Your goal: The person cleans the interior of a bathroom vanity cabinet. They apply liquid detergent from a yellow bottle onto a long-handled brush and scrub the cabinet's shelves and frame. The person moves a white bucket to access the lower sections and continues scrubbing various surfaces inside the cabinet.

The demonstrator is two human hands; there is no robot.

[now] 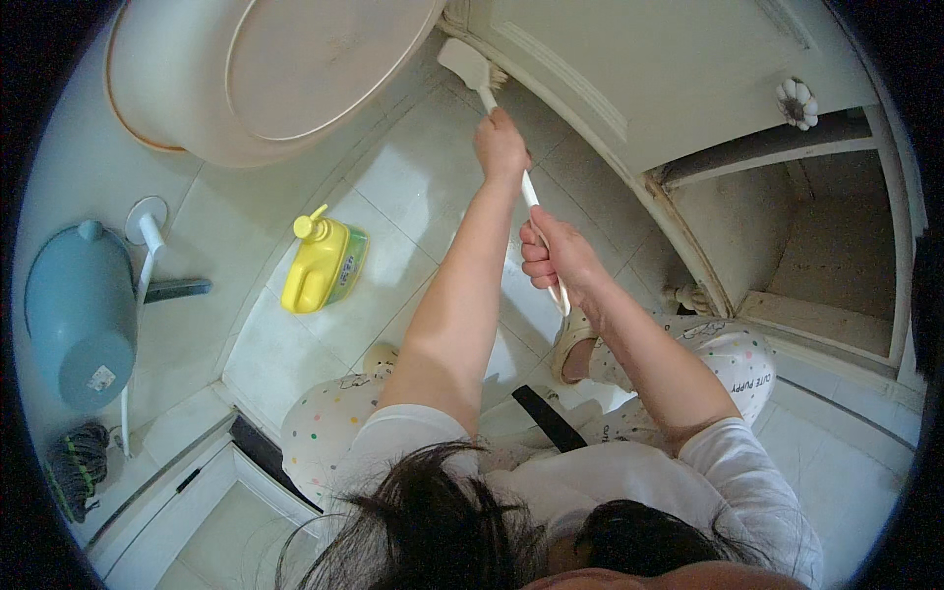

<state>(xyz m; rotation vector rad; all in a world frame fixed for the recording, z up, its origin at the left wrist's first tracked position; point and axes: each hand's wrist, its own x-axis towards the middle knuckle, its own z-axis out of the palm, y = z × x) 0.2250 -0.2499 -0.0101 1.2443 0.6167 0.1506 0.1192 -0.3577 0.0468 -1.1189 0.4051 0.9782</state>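
Both my hands grip one white long-handled scrub brush (466, 62). My left hand (501, 147) is closed around the handle just below the brush head. Lower down, near the looped end of the handle, my right hand (558, 249) is wrapped around it. The bristles face right, against or very close to the base edge of the white cabinet (590, 110); whether they touch cannot be made out. Under the brush lies the tiled floor (413, 199). To the left of my left forearm a yellow jug with a pump top (318, 273) stands on the tiles.
A large pale basin (332, 74) leans at the upper left. A blue plastic container (85, 317) hangs by the left wall near a white pipe (151, 236). At the right, the cabinet has an open compartment (826, 243). A dark cloth-like bundle (77, 468) lies lower left.
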